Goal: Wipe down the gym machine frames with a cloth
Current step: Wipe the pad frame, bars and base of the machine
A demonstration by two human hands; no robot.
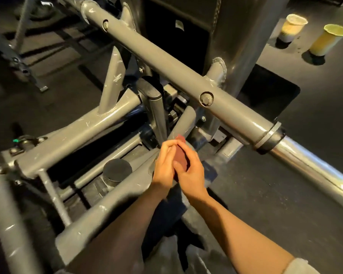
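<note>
Both forearms reach forward; left hand (165, 164) and right hand (190, 171) curl together around a reddish-brown cloth (181, 155), held just above the grey machine frame (99, 125) tubes

Your two forearms are bare from wrist to near the elbow. On your right arm, a light grey sleeve (303, 266) shows at the bottom edge, pushed up close to the elbow, its cuff soft and plain. Your left hand (164, 165) and right hand (190, 171) wear no gloves, rings or watch. Your left arm's sleeve is out of view.
</note>
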